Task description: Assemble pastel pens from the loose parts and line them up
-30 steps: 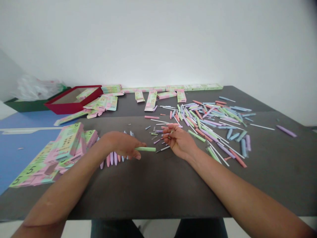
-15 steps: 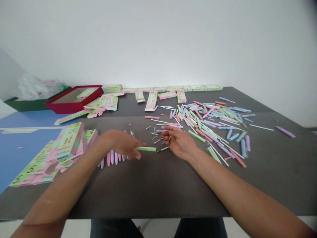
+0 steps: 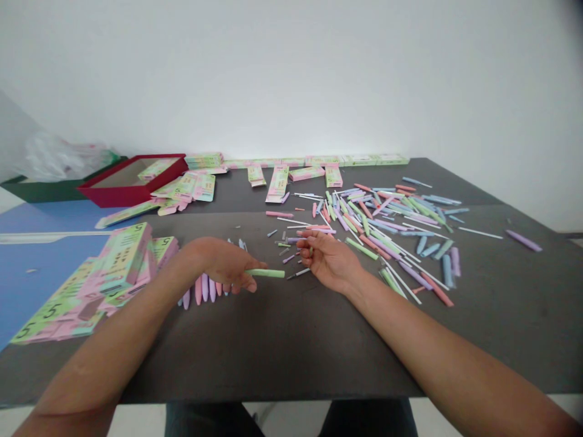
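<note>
My left hand [image 3: 223,265] grips one end of a pale green paper tube [image 3: 266,274], which points to the right. My right hand [image 3: 328,258] rests just beyond it with curled fingers, and a tiny pale green bit [image 3: 311,250] shows at the fingertips. I cannot tell whether that bit is held. A thin pen refill [image 3: 298,274] with a dark tip lies close to this hand. Several pastel pointed tubes [image 3: 204,288] stand in a row, partly hidden by my left wrist. A loose heap of pastel tubes and white sticks [image 3: 387,233] spreads out to the right.
Stacked pink and green printed cartons [image 3: 122,258] sit at the left on a blue surface [image 3: 45,261]. Along the far edge of the dark table [image 3: 291,340] lie flat cartons [image 3: 277,184]. A red box [image 3: 130,188] and a plastic bag [image 3: 59,158] stand back left.
The whole scene sits slightly higher in view as my head shifts. Both hands stay in about the same place, and the green tube remains in my left hand.
</note>
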`<state>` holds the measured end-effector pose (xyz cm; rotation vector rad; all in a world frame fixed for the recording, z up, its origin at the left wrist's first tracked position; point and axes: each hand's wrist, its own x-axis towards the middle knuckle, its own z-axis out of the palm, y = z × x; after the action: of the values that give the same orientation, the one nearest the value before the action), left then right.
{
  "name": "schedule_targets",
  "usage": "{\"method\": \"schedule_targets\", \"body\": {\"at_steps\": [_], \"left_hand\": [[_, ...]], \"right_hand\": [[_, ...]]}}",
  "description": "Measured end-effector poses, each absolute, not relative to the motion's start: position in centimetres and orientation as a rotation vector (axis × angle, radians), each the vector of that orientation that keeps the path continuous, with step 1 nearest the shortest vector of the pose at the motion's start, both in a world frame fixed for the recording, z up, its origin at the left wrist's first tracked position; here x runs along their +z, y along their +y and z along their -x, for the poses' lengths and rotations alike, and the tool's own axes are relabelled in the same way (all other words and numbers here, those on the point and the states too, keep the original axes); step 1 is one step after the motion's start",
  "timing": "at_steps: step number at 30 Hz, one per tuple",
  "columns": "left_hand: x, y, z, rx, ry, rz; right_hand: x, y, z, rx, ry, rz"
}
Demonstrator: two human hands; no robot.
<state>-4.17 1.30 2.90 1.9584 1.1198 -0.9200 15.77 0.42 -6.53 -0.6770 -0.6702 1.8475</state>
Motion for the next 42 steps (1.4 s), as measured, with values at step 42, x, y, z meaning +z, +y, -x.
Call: {"method": "schedule_targets", "body": {"at_steps": [42], "left_hand": [[2.9, 2.1, 5.4, -0.858, 1.07, -1.906]], "right_hand": [[-6.9, 0.3, -15.8, 1.94, -0.554, 0.76]]}}
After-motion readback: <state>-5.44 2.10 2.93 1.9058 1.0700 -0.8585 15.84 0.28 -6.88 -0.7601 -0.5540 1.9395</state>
